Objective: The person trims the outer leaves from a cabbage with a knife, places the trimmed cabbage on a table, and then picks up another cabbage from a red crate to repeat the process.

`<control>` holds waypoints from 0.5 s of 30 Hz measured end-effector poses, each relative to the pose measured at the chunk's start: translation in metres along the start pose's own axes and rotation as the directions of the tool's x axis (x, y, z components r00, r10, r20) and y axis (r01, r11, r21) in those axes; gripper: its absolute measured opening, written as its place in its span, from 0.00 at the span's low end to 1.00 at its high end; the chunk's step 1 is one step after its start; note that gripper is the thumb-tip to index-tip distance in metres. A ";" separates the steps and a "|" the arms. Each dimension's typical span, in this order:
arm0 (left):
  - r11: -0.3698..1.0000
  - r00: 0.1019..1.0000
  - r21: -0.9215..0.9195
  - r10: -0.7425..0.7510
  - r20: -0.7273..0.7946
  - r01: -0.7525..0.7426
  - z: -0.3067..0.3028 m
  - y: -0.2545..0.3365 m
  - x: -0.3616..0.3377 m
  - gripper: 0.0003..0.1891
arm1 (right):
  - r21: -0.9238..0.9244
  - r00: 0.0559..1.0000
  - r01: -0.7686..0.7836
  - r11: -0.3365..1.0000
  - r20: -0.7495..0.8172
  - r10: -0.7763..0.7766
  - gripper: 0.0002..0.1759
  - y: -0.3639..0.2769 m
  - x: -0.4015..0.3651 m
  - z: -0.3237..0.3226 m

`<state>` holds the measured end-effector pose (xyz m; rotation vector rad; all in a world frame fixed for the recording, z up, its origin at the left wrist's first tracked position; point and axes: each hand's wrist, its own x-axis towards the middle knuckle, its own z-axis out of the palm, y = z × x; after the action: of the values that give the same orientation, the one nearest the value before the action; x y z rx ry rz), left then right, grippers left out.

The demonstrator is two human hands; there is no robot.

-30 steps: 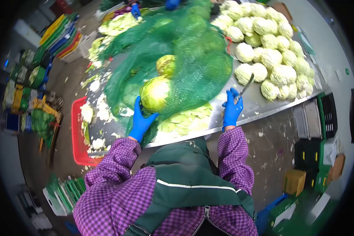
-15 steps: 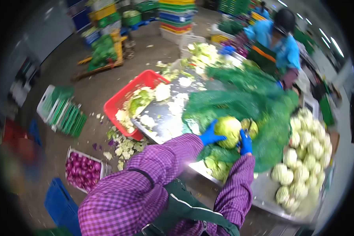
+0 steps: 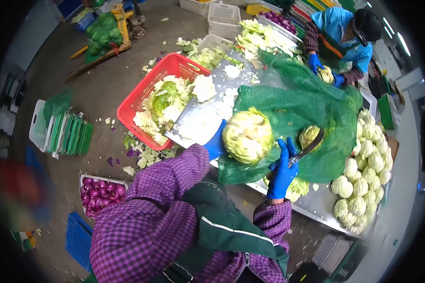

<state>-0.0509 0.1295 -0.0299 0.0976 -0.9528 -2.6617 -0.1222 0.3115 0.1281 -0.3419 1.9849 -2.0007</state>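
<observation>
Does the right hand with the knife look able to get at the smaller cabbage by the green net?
Probably yes: the right hand is close beside the smaller cabbage, its knife blade across it, nothing between. Whether the green net covers it, I cannot tell.

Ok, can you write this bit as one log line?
left hand: holds round pale-green cabbage | right hand: grips dark-bladed knife | nearby: green mesh sack
</observation>
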 end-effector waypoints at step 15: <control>0.976 0.910 0.206 0.025 -0.414 0.067 -0.063 0.170 -0.070 0.34 | 0.158 0.666 -0.718 0.678 0.439 0.603 0.18 0.123 0.036 0.173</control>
<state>0.0711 -0.0110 0.0257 0.6971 -1.0869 -2.3971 -0.0851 0.1374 0.0068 0.1110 1.2531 -1.5738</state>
